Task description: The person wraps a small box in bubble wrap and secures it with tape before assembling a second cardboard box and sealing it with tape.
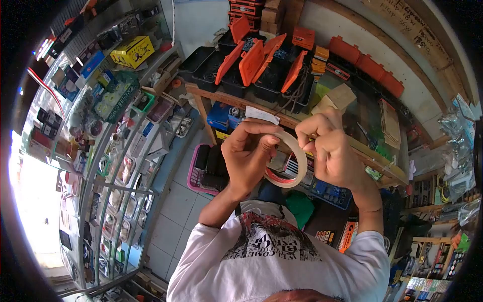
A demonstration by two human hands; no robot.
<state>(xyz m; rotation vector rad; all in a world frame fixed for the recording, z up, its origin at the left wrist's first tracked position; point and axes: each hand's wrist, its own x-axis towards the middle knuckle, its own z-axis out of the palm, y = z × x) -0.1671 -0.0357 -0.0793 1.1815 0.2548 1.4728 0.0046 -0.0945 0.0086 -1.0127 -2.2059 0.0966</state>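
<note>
A roll of pale tape (302,168) with a red-printed inner core is held up in front of my chest, its open ring facing me. My left hand (246,153) grips its left side, with the thumb and fingers closed on the rim. At the roll's upper right edge, my right hand (332,148) is closed, its thumb and index finger pinched together. Whether a tape end lies in that pinch is too small to make out. A white paper slip (262,115) shows just behind the left fingers.
A wooden-framed glass counter (370,156) stands ahead, bearing black bins with orange lids (251,61), a cardboard box (334,98) and scissors (366,135). Glass shelves (121,189) of small goods line the left. A pink basket (193,173) with dark items sits below my left hand.
</note>
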